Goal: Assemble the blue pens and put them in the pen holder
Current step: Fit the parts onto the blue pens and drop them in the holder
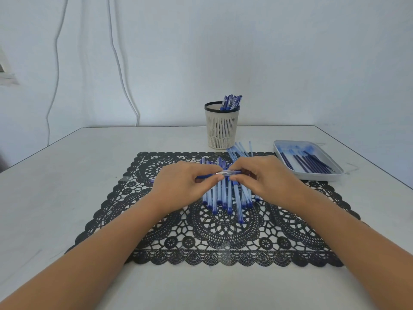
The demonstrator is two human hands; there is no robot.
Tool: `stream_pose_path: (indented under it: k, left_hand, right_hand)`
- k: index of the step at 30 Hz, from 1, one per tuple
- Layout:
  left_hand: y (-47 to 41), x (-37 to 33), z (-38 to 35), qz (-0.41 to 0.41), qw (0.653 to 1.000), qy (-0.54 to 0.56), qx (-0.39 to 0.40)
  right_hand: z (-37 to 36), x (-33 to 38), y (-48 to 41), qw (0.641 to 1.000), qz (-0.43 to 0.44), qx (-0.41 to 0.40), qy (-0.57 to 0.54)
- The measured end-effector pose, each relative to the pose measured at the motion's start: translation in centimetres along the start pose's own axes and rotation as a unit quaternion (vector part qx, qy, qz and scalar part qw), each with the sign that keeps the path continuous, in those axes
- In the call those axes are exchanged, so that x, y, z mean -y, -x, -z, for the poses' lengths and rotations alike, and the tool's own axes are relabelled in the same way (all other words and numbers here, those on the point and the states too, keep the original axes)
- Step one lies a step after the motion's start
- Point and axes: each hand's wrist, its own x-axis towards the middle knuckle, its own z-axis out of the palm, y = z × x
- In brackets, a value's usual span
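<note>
- Two bare forearms reach in from the near edge of the white counter (pixel 67 175) and cross a black lace mat (pixel 223 238) that lies flat on it.
- On the middle of the mat lies a pile of blue pen barrels (pixel 225 198), side by side and partly overlapping, their length running away from the person. The hands cover the far half of the pile.
- Just above that pile the left hand (pixel 185 184) and right hand (pixel 266 180) meet, holding one blue pen (pixel 228 173) crosswise.
- The left grip is closed, fingers and thumb pinching the pen's darker end. The right grip is likewise closed, fingertips pinching the clear end.
- Beyond the mat's far edge a few loose pale blue tubes (pixel 238 151) lie on the counter, fanned out just beside the foot of the holder.
- To the right, touching the mat's far corner, sits a shallow white tray (pixel 312 175) with dark blue refills (pixel 308 163) in it.
- Farthest back stands the cream pen holder (pixel 222 128) with a black rim, upright. Finished pens (pixel 231 102) lean inside it towards the right.
- White cables (pixel 120 63) hang down the wall behind.
</note>
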Motion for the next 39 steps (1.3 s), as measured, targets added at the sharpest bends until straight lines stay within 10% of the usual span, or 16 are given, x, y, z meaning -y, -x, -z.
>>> stream_pose_path:
  k: [25,33,39]
  left_hand:
    - [0.2,2.3,-0.2,0.035,0.998,0.005,0.043]
    - [0.2,1.6,-0.2,0.003,0.999,0.017,0.044]
    - [0.2,0.4,-0.2,-0.071,0.997,0.027,0.031]
  right_hand:
    - [-0.4,3.2,0.5,0.965,-0.013,0.261,0.015]
    - [0.3,1.6,0.0,0.986,-0.151,0.021,-0.06]
    - [-0.2,1.4,-0.3,0.975,-0.198,0.043,-0.087]
